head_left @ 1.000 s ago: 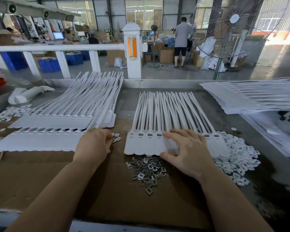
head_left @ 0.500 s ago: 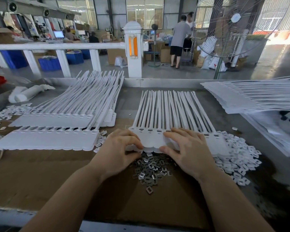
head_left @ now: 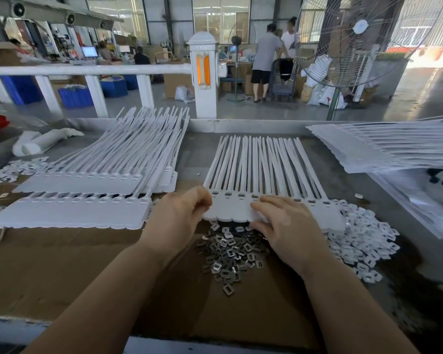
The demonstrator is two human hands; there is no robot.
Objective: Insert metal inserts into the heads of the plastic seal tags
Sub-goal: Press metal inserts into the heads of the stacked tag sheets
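Observation:
A joined strip of white plastic seal tags [head_left: 253,169] lies in the middle of the bench, its heads toward me and its straps pointing away. My left hand [head_left: 179,215] pinches the strip's left end at the heads. Over the heads in the strip's middle lies my right hand [head_left: 284,226], with the fingers on top and the thumb under the near edge. A heap of small grey metal inserts [head_left: 230,254] sits on the cardboard just below the heads, between my two hands.
Two stacks of white tag strips [head_left: 87,190] lie at the left. More tag strips [head_left: 384,149] are piled at the right. Small white plastic caps [head_left: 361,238] are heaped right of my right hand. A large fan [head_left: 353,42] stands beyond the bench rail [head_left: 241,125].
My left hand came from the left stack across to the middle strip and took hold of its left end. The right hand stayed on the heads.

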